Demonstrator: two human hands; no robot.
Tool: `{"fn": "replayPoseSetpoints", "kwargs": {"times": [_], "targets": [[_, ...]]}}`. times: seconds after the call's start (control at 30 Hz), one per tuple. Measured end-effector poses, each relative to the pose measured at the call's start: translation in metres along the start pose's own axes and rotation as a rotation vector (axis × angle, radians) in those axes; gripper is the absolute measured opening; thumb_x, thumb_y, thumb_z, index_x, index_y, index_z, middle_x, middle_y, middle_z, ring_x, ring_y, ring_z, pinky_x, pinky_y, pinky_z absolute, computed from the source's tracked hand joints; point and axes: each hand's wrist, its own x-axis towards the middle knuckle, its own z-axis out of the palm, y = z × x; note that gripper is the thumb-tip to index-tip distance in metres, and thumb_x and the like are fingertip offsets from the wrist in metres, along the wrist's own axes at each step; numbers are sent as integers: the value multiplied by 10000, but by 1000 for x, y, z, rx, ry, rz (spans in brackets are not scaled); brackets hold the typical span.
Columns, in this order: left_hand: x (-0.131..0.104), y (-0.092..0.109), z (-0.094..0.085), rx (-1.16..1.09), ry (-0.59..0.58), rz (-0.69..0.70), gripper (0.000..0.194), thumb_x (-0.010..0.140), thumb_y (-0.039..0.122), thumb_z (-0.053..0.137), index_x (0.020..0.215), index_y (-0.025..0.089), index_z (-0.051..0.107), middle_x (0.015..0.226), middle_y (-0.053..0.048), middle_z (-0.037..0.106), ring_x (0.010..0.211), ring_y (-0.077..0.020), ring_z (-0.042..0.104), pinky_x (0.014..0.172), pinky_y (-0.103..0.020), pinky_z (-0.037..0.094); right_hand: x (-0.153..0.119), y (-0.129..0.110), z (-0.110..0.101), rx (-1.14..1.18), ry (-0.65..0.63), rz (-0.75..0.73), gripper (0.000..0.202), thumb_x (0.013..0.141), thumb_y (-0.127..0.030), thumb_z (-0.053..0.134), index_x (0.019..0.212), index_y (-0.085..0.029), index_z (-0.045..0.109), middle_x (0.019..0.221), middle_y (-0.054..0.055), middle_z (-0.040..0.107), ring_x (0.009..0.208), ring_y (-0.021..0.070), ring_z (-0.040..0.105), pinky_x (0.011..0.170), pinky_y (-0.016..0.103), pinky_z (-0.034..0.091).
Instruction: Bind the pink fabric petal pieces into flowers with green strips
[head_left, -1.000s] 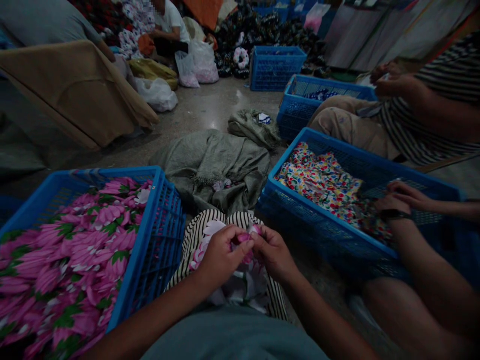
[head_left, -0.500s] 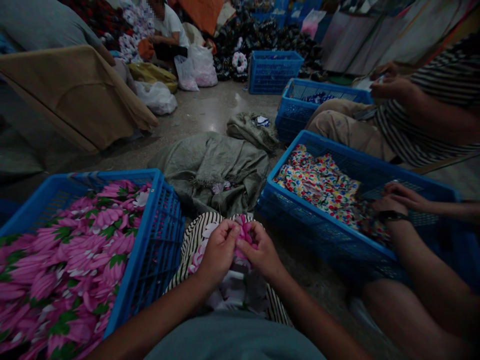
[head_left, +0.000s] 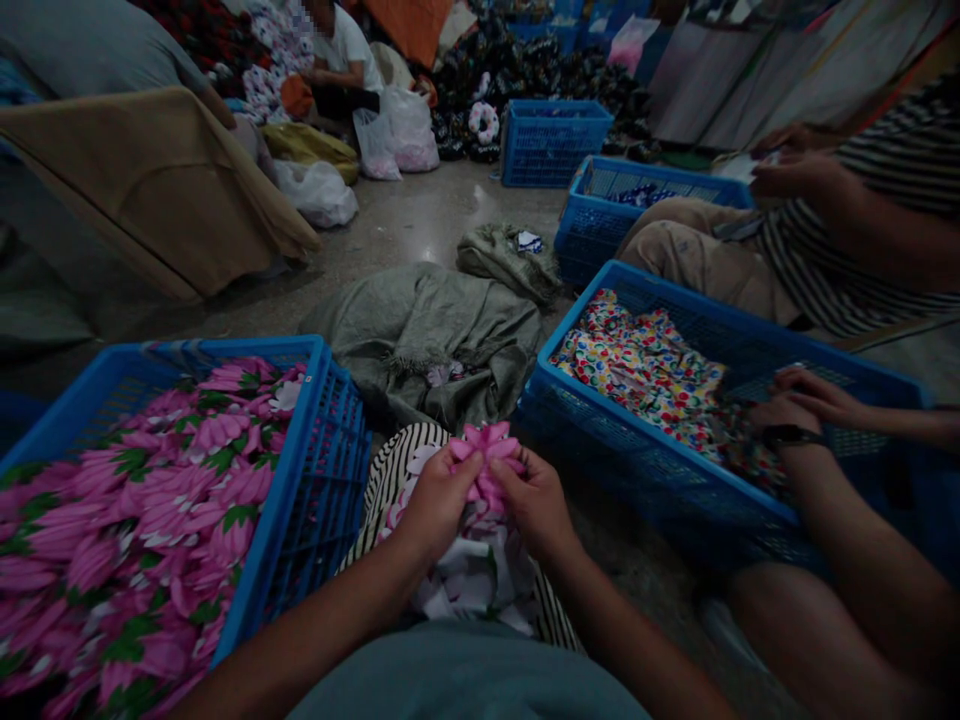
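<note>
Between my two hands is a pink fabric flower (head_left: 486,450), its petals spread outward over my lap. My left hand (head_left: 442,495) is closed on its left side, thumb on the petals. From the right, my right hand (head_left: 534,498) pinches the same flower with thumb and fingers. White and pink fabric pieces (head_left: 476,580) lie below my hands on a black-and-white striped cloth (head_left: 394,455). To my left stands a blue crate (head_left: 319,400) heaped with pink flower pieces with green bases (head_left: 165,510).
A grey-green sack (head_left: 435,320) lies on the floor ahead. At right, a blue crate (head_left: 570,400) holds colourful printed fabric (head_left: 645,365), with another person's hands (head_left: 802,400) over it. A person in striped clothing (head_left: 885,200) sits beyond. More blue crates (head_left: 555,150) stand farther back.
The pink flower, bunched up between my fingers before, now shows its petals fanned open. My hands have moved slightly apart, both still on it.
</note>
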Motion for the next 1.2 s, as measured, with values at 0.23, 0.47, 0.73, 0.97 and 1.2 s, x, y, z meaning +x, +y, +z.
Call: {"fn": "replayPoseSetpoints", "kwargs": {"times": [0.23,0.47,0.73,0.97,1.2], "targets": [[10,15,-10,-134,-1,-194,43,724,102,571,718,139,549,656,-19,633,566,-125,596,531,-249,490,-6,-14,-13,467,-123,199,243,656,-307,706,697,-193,496,414,-125,382,279,2,155,300,123,188],[-7,44,1,-267,-319,-282,164,805,300,517,807,162,606,741,-30,662,665,-129,622,647,-261,498,-7,-14,-9,560,-427,456,311,705,-419,633,576,-170,500,341,-122,253,300,19,36,309,128,173],[-2,53,-9,-323,-323,-172,314,822,421,451,835,175,646,803,-41,687,858,-191,624,807,-343,456,-2,-11,1,593,-439,476,178,699,-310,674,731,-191,546,466,-105,351,366,34,91,367,146,202],[-16,63,-13,-357,-236,-250,344,800,451,460,711,185,660,695,-29,687,662,-172,643,682,-314,493,-3,-6,19,610,-529,527,225,711,-339,663,695,-185,499,482,-104,330,364,29,104,378,149,202],[-31,103,-37,36,107,64,271,792,359,516,600,173,559,467,35,558,366,-69,477,401,-185,384,-1,-25,22,389,-609,490,232,785,-372,568,691,-180,476,574,-71,473,348,21,177,355,154,173]]}}
